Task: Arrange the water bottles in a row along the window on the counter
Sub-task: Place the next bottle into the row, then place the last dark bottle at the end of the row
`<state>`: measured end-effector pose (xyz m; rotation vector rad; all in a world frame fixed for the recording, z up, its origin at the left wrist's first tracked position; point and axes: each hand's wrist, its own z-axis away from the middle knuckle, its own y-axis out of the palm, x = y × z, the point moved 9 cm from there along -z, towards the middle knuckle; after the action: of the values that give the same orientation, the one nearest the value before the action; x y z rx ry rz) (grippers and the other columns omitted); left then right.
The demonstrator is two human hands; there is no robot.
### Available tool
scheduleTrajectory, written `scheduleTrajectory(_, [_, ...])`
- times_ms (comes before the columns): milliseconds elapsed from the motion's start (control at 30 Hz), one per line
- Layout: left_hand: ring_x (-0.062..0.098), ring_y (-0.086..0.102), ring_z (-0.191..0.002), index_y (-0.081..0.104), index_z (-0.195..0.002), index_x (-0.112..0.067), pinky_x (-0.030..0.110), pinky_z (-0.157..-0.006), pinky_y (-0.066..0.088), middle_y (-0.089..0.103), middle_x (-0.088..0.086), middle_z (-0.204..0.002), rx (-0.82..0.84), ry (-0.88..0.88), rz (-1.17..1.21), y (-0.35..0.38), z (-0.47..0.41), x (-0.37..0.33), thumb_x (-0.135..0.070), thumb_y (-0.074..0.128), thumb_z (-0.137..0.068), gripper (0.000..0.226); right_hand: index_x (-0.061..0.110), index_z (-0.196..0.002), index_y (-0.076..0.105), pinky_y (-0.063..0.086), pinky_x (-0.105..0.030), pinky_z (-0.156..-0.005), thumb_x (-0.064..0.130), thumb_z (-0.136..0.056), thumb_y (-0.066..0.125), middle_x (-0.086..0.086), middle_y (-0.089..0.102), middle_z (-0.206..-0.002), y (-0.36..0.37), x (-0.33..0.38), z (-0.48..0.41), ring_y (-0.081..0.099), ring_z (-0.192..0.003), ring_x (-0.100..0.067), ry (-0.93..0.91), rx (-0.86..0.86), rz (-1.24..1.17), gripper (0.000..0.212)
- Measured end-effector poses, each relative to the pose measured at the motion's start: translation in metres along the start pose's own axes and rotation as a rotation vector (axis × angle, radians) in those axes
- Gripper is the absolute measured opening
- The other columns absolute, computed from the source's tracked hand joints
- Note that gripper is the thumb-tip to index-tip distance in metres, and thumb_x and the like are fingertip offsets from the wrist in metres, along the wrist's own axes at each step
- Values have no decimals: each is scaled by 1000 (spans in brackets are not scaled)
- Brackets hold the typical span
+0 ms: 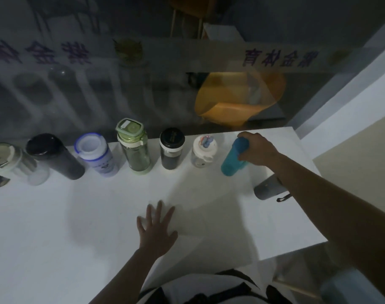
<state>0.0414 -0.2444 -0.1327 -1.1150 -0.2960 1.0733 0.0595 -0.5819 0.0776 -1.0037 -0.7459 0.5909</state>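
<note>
Bottles mostly lined up by window (143, 84). Right hand (256, 149) clamped on teal bottle (233, 159) at 2 o'clock, ending the row; left hand (157, 229) flat, fingers apart, on counter (55, 238). Grey bottle (269, 188) at 3 o'clock prob. still left.

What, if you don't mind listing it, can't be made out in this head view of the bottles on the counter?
- Grey bottle: the right forearm crosses over it, so its top end is hidden.
- Teal bottle: the right hand covers one side of its cap, so the grip's contact is unclear.
- Leftmost bottle: the frame's left edge cuts it off.
- Label on the blue-rimmed white bottle: too small and dim to read.
</note>
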Motion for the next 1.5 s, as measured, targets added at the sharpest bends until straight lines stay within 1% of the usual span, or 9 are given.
scheduleTrajectory(133, [25, -28, -145, -2, -150, -49, 65, -113, -4, -23, -6, -161, -23, -55, 36, -1, 2, 0, -61, 39, -89, 75, 22, -127, 50, 50, -42, -94, 16, -73, 79, -5, 56, -127, 0, -5, -27, 57, -111, -26, -45, -36, -48, 61])
scheduleTrajectory(233, [25, -19, -149, -1, -149, -52, 66, -113, -1, -19, -9, -162, -39, -135, 80, -2, 4, -5, -55, 44, -91, 73, 23, -133, 47, 45, -41, -98, 15, -78, 76, -6, 52, -133, 4, -8, -39, 54, -118, -27, -75, -19, -36, 63])
scheduleTrajectory(367, [25, -17, -149, -2, -149, -53, 66, -114, 4, -16, -9, -163, -58, -234, 115, 4, 8, -12, -53, 45, -92, 73, 23, -139, 43, 44, -43, -102, 15, -81, 73, -7, 49, -137, 9, -10, -49, 51, -123, -28, -138, 19, -57, 65])
scheduleTrajectory(700, [28, -13, -150, -3, -150, -49, 63, -115, 9, -17, -6, -163, -44, -353, 174, 12, 14, -25, -51, 49, -91, 79, 27, -142, 35, 46, -43, -98, 23, -77, 76, -6, 43, -142, 14, -10, -60, 49, -125, -28, -206, 90, 7, 77])
scheduleTrajectory(833, [31, -10, -150, 0, -152, -44, 61, -117, 9, -14, -2, -163, -42, -394, 208, 9, 12, -38, -50, 50, -91, 80, 27, -147, 29, 45, -48, -101, 36, -75, 78, -6, 38, -148, 0, -17, -51, 45, -130, -30, -210, 117, -12, 88])
scheduleTrajectory(967, [29, -14, -150, -5, -152, -42, 58, -119, 3, -18, -1, -163, -71, -327, 194, 7, 2, -70, -52, 48, -92, 81, 25, -146, 32, 39, -43, -103, 40, -81, 72, -1, 38, -151, -32, -35, -22, 42, -134, -25, -236, 34, -117, 78])
scheduleTrajectory(1067, [29, -16, -149, -7, -152, -40, 58, -118, 0, -19, 0, -163, -83, -261, 160, 10, -8, -96, -56, 46, -92, 82, 29, -144, 34, 38, -38, -103, 47, -81, 70, 0, 39, -150, -38, -66, 12, 42, -133, -22, -231, 19, -97, 75])
scheduleTrajectory(1200, [30, -15, -150, -10, -152, -41, 59, -118, 1, -19, 0, -163, -82, -230, 108, 17, -20, -121, -62, 44, -90, 85, 35, -144, 33, 37, -44, -109, 56, -76, 69, 1, 33, -153, -22, -114, 51, 35, -136, -24, -195, 48, -56, 80])
scheduleTrajectory(1500, [28, -11, -150, -5, -153, -40, 57, -119, 7, -17, 0, -163, -81, -297, 76, 30, -28, -142, -60, 42, -92, 79, 28, -142, 36, 45, -43, -101, 34, -81, 67, -3, 36, -144, 7, -160, 69, 40, -125, -29, -274, 4, -74, 69])
